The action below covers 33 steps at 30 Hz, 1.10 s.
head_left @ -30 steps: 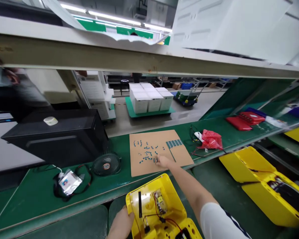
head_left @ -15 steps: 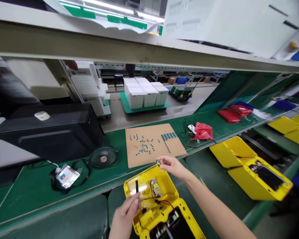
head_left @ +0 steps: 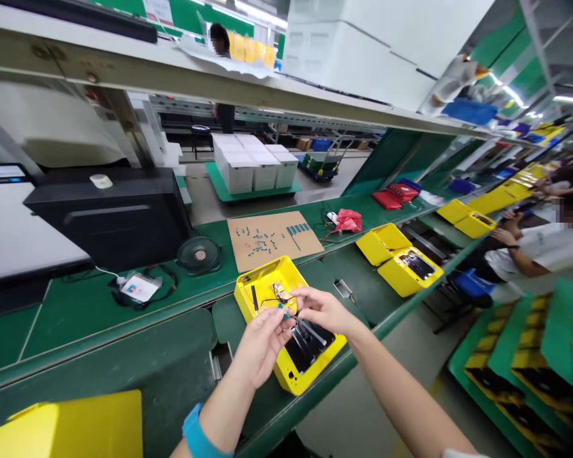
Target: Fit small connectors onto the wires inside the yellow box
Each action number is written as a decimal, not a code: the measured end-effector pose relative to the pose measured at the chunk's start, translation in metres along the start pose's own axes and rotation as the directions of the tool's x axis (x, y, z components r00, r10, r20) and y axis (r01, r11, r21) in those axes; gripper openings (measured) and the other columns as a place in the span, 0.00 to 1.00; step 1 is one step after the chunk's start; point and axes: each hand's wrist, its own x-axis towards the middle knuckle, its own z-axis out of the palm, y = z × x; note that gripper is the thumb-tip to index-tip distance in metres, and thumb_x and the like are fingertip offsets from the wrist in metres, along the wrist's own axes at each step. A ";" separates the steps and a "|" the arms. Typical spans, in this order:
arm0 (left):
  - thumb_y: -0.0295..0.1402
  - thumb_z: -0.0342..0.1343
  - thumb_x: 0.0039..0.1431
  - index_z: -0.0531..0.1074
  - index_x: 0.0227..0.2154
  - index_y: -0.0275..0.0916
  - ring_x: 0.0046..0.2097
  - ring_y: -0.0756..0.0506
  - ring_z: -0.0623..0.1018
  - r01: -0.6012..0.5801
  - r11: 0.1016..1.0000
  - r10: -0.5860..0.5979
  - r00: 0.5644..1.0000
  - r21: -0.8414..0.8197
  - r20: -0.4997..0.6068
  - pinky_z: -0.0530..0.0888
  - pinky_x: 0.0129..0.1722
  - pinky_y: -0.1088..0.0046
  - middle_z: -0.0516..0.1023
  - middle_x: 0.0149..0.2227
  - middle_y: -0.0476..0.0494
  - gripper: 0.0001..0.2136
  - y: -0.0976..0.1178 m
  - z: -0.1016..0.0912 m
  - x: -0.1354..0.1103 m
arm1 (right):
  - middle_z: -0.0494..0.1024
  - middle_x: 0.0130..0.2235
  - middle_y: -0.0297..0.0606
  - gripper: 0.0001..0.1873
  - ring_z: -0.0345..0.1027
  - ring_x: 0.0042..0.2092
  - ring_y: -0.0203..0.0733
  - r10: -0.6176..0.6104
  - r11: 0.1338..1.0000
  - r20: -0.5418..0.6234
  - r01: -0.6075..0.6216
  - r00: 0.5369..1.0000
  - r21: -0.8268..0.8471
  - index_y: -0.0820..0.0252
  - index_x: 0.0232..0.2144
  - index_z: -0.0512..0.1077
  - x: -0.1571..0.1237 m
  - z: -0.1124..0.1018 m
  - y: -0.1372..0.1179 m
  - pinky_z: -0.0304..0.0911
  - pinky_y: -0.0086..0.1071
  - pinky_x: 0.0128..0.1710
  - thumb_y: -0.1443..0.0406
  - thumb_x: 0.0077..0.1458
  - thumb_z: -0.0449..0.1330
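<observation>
My left hand [head_left: 266,337] is closed in a pinch on a small green circuit board [head_left: 283,310]. My right hand [head_left: 325,310] is right beside it, finger and thumb curled together near the same board; what lies between them is too small to make out. Both hands are over an opened yellow case [head_left: 290,380]. Inside its far half, partly behind my fingers, is a component board [head_left: 281,292] with thin wires. A black strip [head_left: 254,298] lies in that half, and black parts [head_left: 310,350] fill the near half.
Behind the case, a cardboard sheet [head_left: 241,254] carries many small green boards. A black fan [head_left: 199,255] and a badge [head_left: 142,286] lie left of it. Another open yellow case [head_left: 384,280] stands to the right, and a yellow lid [head_left: 100,423] at lower left. Co-workers sit at far right.
My right hand has come back from the cardboard's edge to meet my left hand over the case. The small board is now at my left fingertips. The view has swung to the right.
</observation>
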 end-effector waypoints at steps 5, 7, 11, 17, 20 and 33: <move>0.33 0.62 0.53 0.72 0.32 0.33 0.33 0.53 0.74 -0.135 0.974 0.155 0.983 0.184 -0.101 0.74 0.33 0.81 0.78 0.36 0.42 0.09 0.002 -0.040 -0.029 | 0.70 0.44 0.42 0.16 0.65 0.46 0.43 0.002 0.840 -0.158 -0.088 0.987 -0.536 0.54 0.50 0.68 -0.052 -0.016 0.045 0.61 0.42 0.51 0.64 0.59 0.53; 0.35 0.62 0.53 0.72 0.32 0.34 0.32 0.53 0.73 -0.154 0.961 0.185 0.976 0.229 -0.118 0.74 0.33 0.81 0.77 0.35 0.44 0.10 -0.005 -0.064 -0.027 | 0.70 0.47 0.43 0.17 0.64 0.49 0.43 0.024 0.820 -0.085 -0.068 0.996 -0.568 0.53 0.51 0.68 -0.061 -0.017 0.072 0.61 0.42 0.53 0.65 0.59 0.54; 0.38 0.63 0.51 0.72 0.34 0.34 0.33 0.53 0.72 -0.146 0.950 0.196 0.967 0.276 -0.162 0.74 0.33 0.81 0.77 0.35 0.45 0.13 -0.029 -0.107 -0.006 | 0.72 0.44 0.40 0.12 0.66 0.47 0.40 -0.080 0.855 0.010 0.073 0.997 -0.513 0.53 0.45 0.72 -0.053 -0.008 0.111 0.63 0.38 0.50 0.64 0.57 0.58; 0.42 0.69 0.40 0.72 0.34 0.34 0.32 0.52 0.74 -0.180 0.933 0.263 0.932 0.312 -0.251 0.74 0.33 0.81 0.79 0.34 0.44 0.21 -0.070 -0.155 0.025 | 0.75 0.43 0.40 0.05 0.68 0.46 0.40 -0.263 0.909 -0.016 0.242 0.965 -0.339 0.54 0.33 0.77 -0.026 -0.011 0.128 0.64 0.38 0.48 0.68 0.54 0.62; 0.43 0.69 0.39 0.73 0.35 0.33 0.33 0.51 0.75 -0.237 0.905 0.335 0.909 0.354 -0.249 0.74 0.34 0.80 0.80 0.35 0.42 0.23 -0.086 -0.170 0.031 | 0.79 0.36 0.38 0.08 0.70 0.41 0.41 -0.367 0.920 -0.048 0.355 0.929 -0.165 0.53 0.33 0.77 -0.016 -0.009 0.127 0.66 0.39 0.43 0.71 0.53 0.61; 0.36 0.64 0.49 0.77 0.36 0.37 0.35 0.50 0.76 -0.430 0.738 0.526 0.850 0.519 -0.043 0.74 0.39 0.77 0.79 0.37 0.44 0.12 -0.130 -0.104 0.046 | 0.74 0.30 0.33 0.05 0.65 0.35 0.35 -0.337 0.815 0.171 0.378 0.926 -0.440 0.57 0.30 0.72 -0.038 0.019 0.120 0.59 0.32 0.39 0.66 0.57 0.56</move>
